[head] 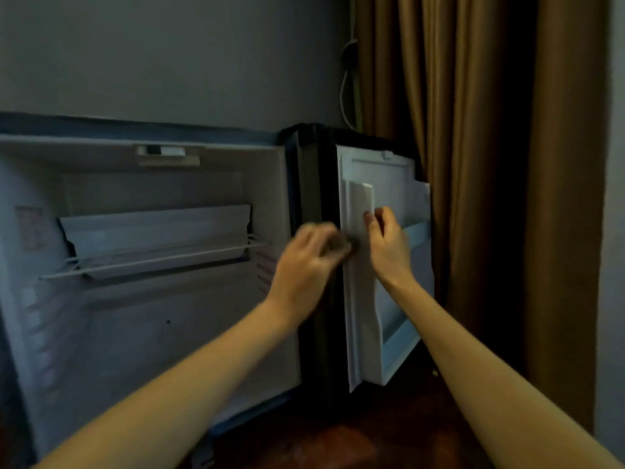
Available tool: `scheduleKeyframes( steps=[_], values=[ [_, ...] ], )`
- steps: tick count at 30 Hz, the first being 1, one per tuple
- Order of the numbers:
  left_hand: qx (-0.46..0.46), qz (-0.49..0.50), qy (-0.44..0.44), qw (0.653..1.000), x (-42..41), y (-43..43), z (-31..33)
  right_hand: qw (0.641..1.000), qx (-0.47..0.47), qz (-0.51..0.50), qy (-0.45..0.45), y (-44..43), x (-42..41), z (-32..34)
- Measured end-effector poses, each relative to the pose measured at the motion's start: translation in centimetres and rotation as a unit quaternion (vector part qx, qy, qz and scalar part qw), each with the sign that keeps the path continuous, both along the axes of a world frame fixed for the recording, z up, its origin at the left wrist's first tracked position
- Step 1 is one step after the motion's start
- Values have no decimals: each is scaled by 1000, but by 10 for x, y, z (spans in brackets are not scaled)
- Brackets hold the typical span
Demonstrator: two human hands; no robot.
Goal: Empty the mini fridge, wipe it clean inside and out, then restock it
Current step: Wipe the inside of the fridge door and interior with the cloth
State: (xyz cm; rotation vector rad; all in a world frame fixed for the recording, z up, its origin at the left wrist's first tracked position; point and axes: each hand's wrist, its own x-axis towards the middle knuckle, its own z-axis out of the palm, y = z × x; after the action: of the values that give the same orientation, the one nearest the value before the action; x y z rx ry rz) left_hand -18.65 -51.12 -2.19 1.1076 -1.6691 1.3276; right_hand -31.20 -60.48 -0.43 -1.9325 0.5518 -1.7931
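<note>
Right hand (389,243) fingers (369,221) grip fridge door (395,184).

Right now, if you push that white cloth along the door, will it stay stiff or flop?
Probably floppy: the white cloth hangs in a long limp strip down the fridge door, creased below the right hand that pinches it. Likely light, since a fingertip pinch seems to carry it.

I can read nothing: the reddish sticker (28,228) on the mini fridge's (152,333) left inner wall and the lined label (265,269) on its right wall are blurred.
</note>
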Motion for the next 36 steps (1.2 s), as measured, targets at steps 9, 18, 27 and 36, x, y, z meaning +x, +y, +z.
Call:
scheduleKeyframes(
  steps=[9,18,27,36],
  values=[
    [-80,104,55,990,-24,-5,132,999,-24,-27,20,7,-5,-1],
    [37,85,82,992,1,-3,-16,998,-24,-44,26,7,-5,-1],
    [149,118,-41,981,-10,19,-137,999,-10,-44,20,7,-2,-1],
    [34,52,-7,998,-10,22,-28,998,-26,-53,3,4,0,-4]
  ],
)
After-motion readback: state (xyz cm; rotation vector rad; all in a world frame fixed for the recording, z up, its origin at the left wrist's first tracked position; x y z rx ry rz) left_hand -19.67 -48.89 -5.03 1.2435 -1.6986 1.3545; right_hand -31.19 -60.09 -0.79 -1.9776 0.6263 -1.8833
